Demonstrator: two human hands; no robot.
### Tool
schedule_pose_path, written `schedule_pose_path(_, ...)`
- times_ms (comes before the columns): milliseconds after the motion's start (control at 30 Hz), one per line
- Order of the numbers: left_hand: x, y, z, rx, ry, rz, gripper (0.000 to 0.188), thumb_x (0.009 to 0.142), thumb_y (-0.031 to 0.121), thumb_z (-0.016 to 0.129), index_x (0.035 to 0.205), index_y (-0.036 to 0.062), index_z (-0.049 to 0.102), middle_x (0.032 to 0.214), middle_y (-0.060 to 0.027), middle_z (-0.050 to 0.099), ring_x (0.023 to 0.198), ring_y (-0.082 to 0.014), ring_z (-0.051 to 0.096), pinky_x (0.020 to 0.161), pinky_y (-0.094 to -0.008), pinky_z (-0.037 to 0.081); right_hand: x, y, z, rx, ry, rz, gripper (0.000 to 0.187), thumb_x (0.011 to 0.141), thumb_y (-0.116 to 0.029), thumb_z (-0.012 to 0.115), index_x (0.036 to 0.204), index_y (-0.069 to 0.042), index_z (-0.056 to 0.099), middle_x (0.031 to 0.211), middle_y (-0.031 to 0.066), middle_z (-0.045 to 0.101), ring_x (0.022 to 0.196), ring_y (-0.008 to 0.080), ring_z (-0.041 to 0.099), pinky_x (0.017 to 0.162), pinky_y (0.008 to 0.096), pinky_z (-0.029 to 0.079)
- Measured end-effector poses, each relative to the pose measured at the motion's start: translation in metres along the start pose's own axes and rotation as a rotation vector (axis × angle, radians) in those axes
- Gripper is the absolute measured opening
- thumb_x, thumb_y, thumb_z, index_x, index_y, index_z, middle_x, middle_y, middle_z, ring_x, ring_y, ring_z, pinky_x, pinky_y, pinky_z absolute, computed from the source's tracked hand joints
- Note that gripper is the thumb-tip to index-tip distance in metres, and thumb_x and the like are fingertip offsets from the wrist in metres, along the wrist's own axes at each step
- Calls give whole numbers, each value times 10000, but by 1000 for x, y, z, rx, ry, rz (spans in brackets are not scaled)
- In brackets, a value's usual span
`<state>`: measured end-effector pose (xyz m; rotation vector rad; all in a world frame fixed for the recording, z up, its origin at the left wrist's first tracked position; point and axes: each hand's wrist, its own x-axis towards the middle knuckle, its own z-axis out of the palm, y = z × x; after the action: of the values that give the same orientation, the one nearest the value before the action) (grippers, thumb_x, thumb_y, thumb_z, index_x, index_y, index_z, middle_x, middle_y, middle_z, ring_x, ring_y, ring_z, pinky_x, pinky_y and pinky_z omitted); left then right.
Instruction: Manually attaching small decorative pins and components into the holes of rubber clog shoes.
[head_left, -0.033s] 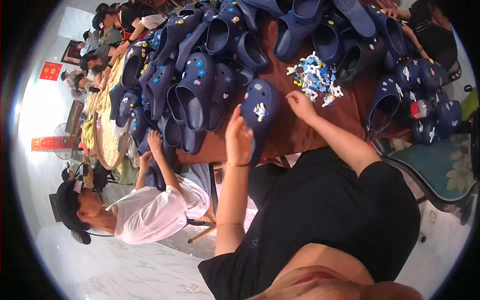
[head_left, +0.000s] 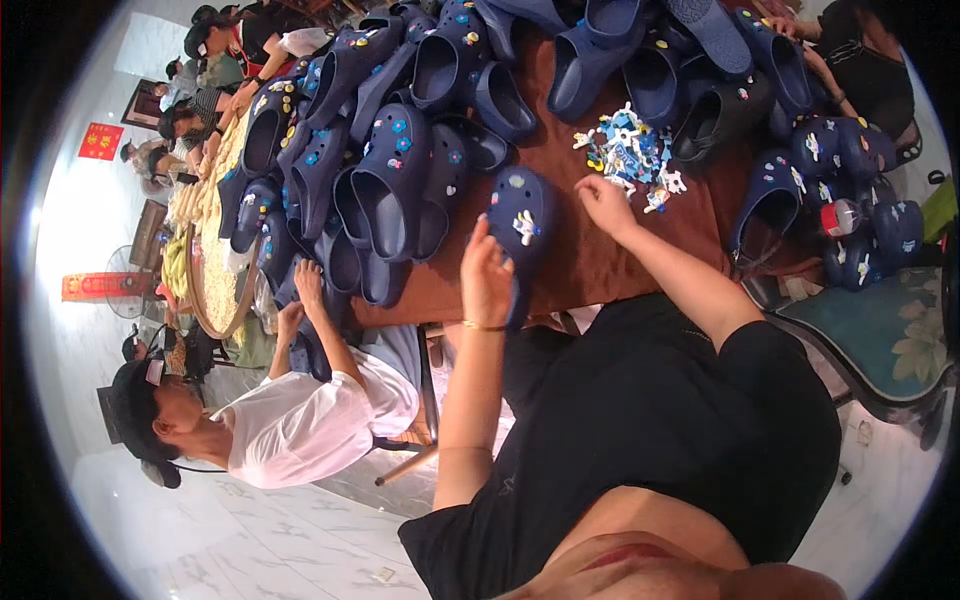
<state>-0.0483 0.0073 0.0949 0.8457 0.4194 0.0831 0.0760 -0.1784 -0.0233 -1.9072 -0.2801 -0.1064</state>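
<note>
A navy clog (head_left: 522, 205) is held up over the near side of the table by my left hand (head_left: 487, 275), which is closed on its side. The clog's toe points away from me, and a white figure charm and a round pale charm sit on its holed top. To its right, my right hand (head_left: 605, 208) hovers with the fingers drawn together. Whatever may be between those fingertips is too small to make out. Just beyond that hand lies a loose heap of charms (head_left: 628, 150) in white, blue and yellow.
Piled navy clogs (head_left: 390, 190), many with charms, cover the left and far table. More clogs (head_left: 770, 205) lie at the right beside a teal-cushioned chair (head_left: 870, 320). A co-worker in a white shirt (head_left: 310, 425) sits at my left. A brown cloth (head_left: 590, 270) covers the table.
The clog and my left hand have shifted slightly to the right, and the clog's top has turned more toward view. My right hand has barely moved.
</note>
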Motion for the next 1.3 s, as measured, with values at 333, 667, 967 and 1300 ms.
schedule_pose_path(333,-9,-82,-53,293,199,229,118,758,40,561,855,66,499,659,8,452,581,-81,439,545,-197,349,69,11,-17,-771,-14,-193,187,757,-129,525,930,-68,563,920,122,579,901,327,520,779,417,417)
schedule_pose_path(667,19,-109,-51,972,230,398,252,785,196,589,773,-49,534,711,-163,587,657,-238,549,596,-362,420,106,44,-3,-1198,-128,-358,195,800,-152,451,821,-91,635,837,92,613,877,251,561,798,405,404)
schedule_pose_path(967,5,-96,-35,511,225,252,248,800,181,626,665,37,476,618,36,416,566,-60,351,472,-247,298,60,-20,14,-242,-150,-214,203,817,-123,502,945,-24,626,863,144,638,820,266,618,732,332,476)
schedule_pose_path(1300,0,-104,-57,559,209,184,242,820,206,615,711,20,504,671,45,430,626,-54,376,537,-236,325,17,-33,24,110,-163,-57,188,804,-139,536,934,-43,631,873,143,635,797,265,620,702,334,473)
